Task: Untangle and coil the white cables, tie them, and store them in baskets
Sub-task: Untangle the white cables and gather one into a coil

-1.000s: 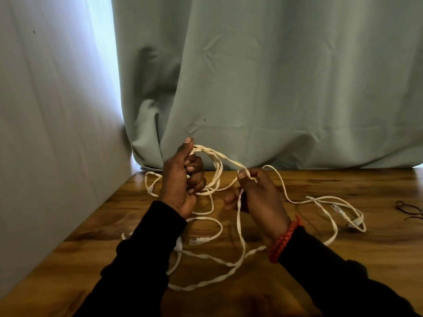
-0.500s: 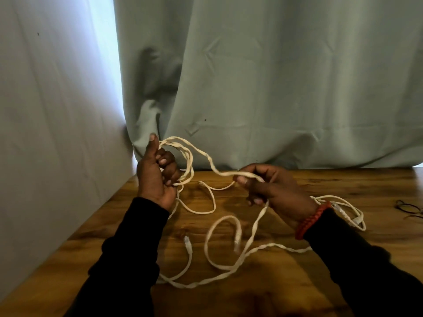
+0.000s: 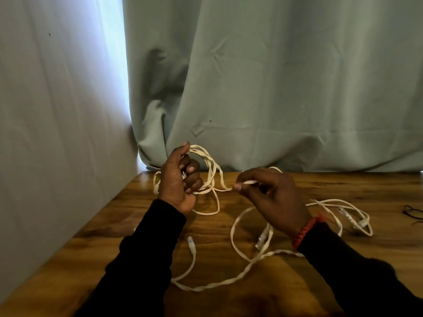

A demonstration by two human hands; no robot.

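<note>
White flat cables (image 3: 238, 277) lie tangled across the wooden table (image 3: 229, 300). My left hand (image 3: 180, 181) is raised at the centre left and grips several coiled loops of white cable (image 3: 211, 167). My right hand (image 3: 272, 195) pinches a strand between thumb and forefinger just right of those loops. A twisted stretch of cable runs along the table below both hands. One plug end (image 3: 190, 241) lies loose under my left forearm. Another bundle with plugs (image 3: 352, 219) lies to the right of my right wrist. No basket is in view.
A pale green curtain (image 3: 274, 88) hangs behind the table's far edge, and a light cloth wall (image 3: 57, 122) closes off the left side. A thin black cable (image 3: 412, 213) lies at the right edge of the table.
My right hand has moved up and towards the left hand, feeding the strand to the coil. The cable on the table has slid right; the plug end now lies clear under my left forearm.
</note>
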